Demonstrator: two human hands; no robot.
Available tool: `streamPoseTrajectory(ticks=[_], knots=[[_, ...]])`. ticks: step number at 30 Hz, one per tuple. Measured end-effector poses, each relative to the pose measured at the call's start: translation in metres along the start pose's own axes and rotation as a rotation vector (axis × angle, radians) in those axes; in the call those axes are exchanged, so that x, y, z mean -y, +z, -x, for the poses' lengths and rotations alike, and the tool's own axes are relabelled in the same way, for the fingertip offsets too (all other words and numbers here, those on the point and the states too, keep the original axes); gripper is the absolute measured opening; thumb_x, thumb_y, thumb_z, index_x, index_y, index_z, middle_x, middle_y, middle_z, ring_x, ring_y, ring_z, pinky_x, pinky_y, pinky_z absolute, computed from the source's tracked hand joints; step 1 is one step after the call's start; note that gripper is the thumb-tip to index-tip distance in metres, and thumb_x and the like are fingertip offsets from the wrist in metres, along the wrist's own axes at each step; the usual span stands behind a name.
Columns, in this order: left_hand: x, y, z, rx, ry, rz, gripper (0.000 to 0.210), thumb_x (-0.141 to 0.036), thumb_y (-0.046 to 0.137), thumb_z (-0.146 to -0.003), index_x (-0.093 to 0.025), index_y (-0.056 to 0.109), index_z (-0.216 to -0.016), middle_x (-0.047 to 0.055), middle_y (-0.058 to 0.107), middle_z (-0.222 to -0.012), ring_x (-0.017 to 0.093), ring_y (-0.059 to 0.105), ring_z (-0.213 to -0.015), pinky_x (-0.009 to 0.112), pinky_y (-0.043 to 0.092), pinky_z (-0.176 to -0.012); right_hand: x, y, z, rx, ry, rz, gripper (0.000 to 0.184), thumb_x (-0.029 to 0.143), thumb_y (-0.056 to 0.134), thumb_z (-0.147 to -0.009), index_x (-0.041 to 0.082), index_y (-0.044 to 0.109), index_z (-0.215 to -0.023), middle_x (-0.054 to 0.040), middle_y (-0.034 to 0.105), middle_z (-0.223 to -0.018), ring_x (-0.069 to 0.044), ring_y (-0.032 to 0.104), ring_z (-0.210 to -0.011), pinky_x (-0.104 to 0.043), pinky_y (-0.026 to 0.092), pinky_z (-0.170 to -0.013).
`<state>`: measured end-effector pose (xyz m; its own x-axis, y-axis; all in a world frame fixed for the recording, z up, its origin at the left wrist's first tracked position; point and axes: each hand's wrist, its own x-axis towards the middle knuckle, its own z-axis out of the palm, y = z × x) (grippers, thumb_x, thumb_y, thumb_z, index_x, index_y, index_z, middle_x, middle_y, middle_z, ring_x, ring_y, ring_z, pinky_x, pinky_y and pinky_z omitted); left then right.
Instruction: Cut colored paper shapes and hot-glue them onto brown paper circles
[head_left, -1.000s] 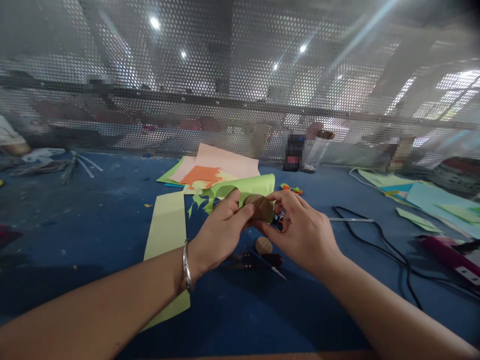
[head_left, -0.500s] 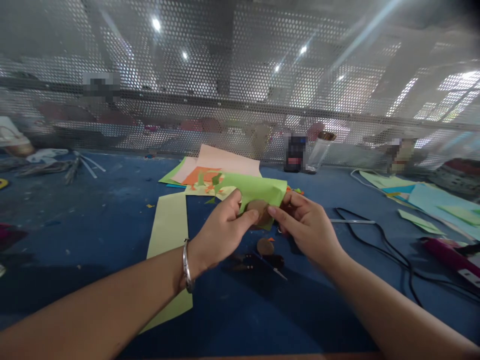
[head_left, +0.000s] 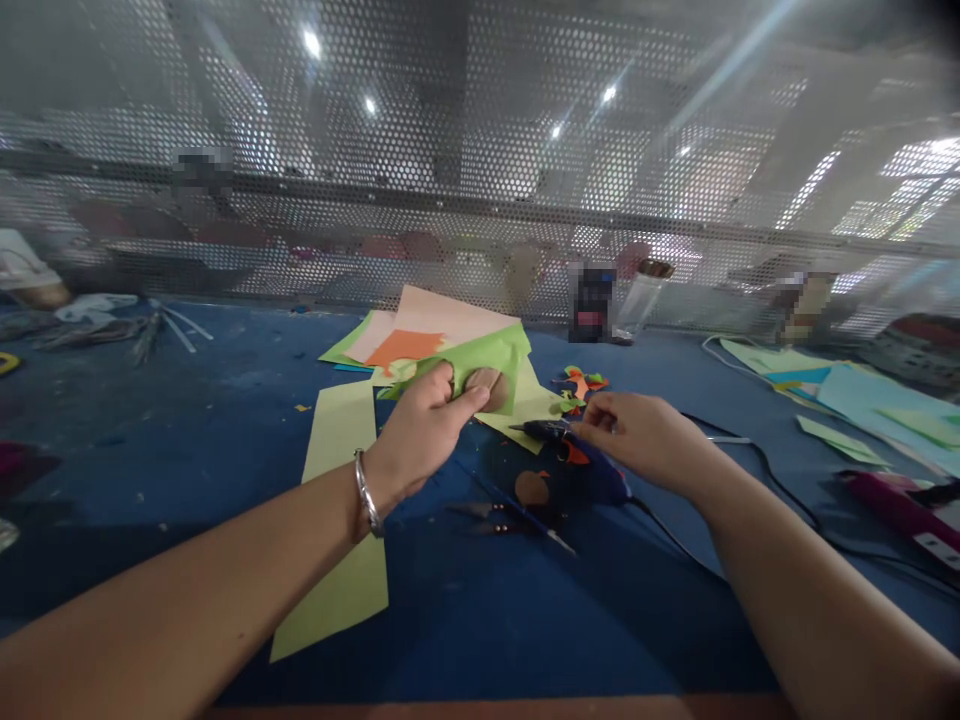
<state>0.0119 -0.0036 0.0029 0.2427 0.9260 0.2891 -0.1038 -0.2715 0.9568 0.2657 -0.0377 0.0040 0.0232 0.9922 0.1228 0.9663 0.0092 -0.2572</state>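
Observation:
My left hand (head_left: 427, 425) pinches a piece of green paper (head_left: 517, 350) together with a round brown disc (head_left: 491, 388), thumb on the disc's face. My right hand (head_left: 637, 430) has its fingers curled at the dark blue hot glue gun (head_left: 604, 472), whose dark nozzle points left. Part of the grip is hidden by the fingers. Below the hands lie another brown disc (head_left: 532, 488), dark-handled snips (head_left: 499, 518) and a slim blue pen-like tool (head_left: 544, 530). Cut orange and green paper scraps (head_left: 581, 383) sit just beyond the glue gun.
A pale yellow-green strip (head_left: 337, 560) lies under my left forearm. Coloured sheets (head_left: 457, 312) are stacked behind the hands. Black cord (head_left: 757, 470) runs across the right side, near a purple tool (head_left: 892, 510) and blue-green papers (head_left: 870, 400). A perforated metal screen (head_left: 480, 130) stands behind.
My right hand has let go of the green paper and disc and moved right to the glue gun. My left hand has drawn the paper and disc slightly left and up.

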Motion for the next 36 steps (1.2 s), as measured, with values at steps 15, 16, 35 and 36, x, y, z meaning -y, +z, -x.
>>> streamPoseTrajectory(ticks=[15, 16, 35, 36], knots=[[0.001, -0.003, -0.004, -0.129, 0.038, -0.036, 0.028, -0.017, 0.069, -0.085, -0.019, 0.047, -0.066, -0.004, 0.051, -0.063, 0.012, 0.046, -0.062, 0.026, 0.035, -0.061, 0.046, 0.005, 0.033, 0.395, -0.389, -0.13, 0.012, 0.026, 0.066, -0.084, 0.024, 0.069, -0.095, 0.0008, 0.071, -0.084, -0.015, 0.06, -0.071, -0.026, 0.034, -0.06], [0.002, -0.003, -0.004, -0.123, 0.04, -0.042, 0.028, -0.017, 0.068, -0.085, -0.019, 0.048, -0.067, -0.004, 0.051, -0.063, 0.012, 0.046, -0.062, 0.026, 0.035, -0.061, 0.047, 0.006, 0.034, 0.398, -0.385, -0.13, 0.015, 0.024, 0.066, -0.083, 0.024, 0.069, -0.098, 0.0004, 0.072, -0.086, -0.015, 0.06, -0.072, -0.026, 0.034, -0.06], [0.002, 0.001, -0.007, -0.132, -0.055, 0.255, 0.023, -0.016, 0.07, -0.08, -0.019, 0.049, -0.07, 0.002, 0.063, -0.088, 0.014, 0.061, -0.083, 0.027, 0.049, -0.073, 0.038, 0.004, 0.025, -0.097, -0.3, -0.279, 0.007, 0.018, 0.06, -0.082, 0.022, 0.064, -0.085, 0.0035, 0.065, -0.068, -0.012, 0.058, -0.059, -0.025, 0.041, -0.058], [0.001, 0.001, -0.006, -0.13, -0.063, 0.266, 0.021, -0.016, 0.069, -0.081, -0.018, 0.051, -0.071, 0.003, 0.064, -0.09, 0.014, 0.061, -0.084, 0.026, 0.049, -0.073, 0.038, 0.003, 0.026, -0.154, -0.303, -0.274, 0.007, 0.018, 0.06, -0.082, 0.022, 0.064, -0.087, 0.003, 0.066, -0.07, -0.013, 0.059, -0.06, -0.025, 0.042, -0.059]])
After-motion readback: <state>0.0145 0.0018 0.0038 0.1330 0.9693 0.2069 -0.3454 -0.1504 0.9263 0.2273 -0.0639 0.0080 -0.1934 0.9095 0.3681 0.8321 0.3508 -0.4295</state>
